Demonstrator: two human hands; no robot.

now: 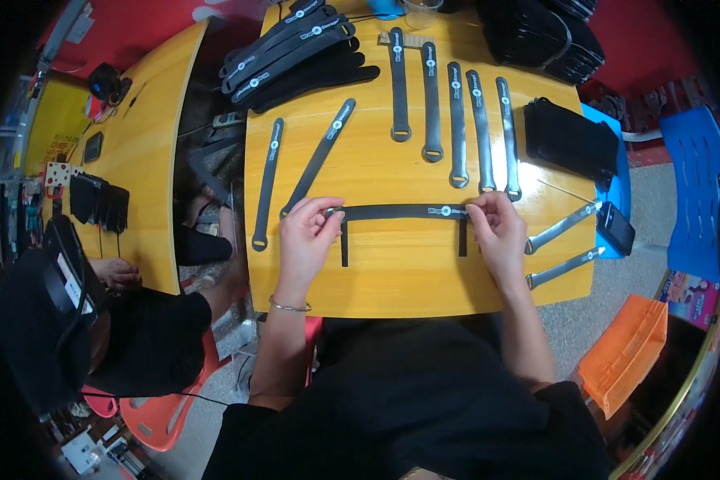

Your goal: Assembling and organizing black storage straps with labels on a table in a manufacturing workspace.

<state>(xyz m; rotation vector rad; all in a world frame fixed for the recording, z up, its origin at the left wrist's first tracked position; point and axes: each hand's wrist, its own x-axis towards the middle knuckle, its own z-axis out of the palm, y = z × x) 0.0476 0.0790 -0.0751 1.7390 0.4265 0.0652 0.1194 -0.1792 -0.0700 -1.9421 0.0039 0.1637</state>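
A dark grey storage strap (396, 212) with white print is stretched level between my hands above the yellow table (404, 280). My left hand (306, 240) pinches its left end, where a bit of the metal-looking loop shows. At its right end, beside the print, my right hand (498, 238) is closed on it between thumb and fingers. Just below the strap, two short black strips (345, 243) stand upright on the tabletop, one near each hand. Beyond my left hand lies a slanted strap (320, 156); past my right hand, a strap (505, 136) points away from me.
Several more straps lie spread across the table. A heap of straps (292, 60) is at the far left, a black stack (572, 138) at the right, a bundled black pile (544, 40) behind. A co-worker (136, 336) sits left at another table. An orange crate (624, 352) is lower right.
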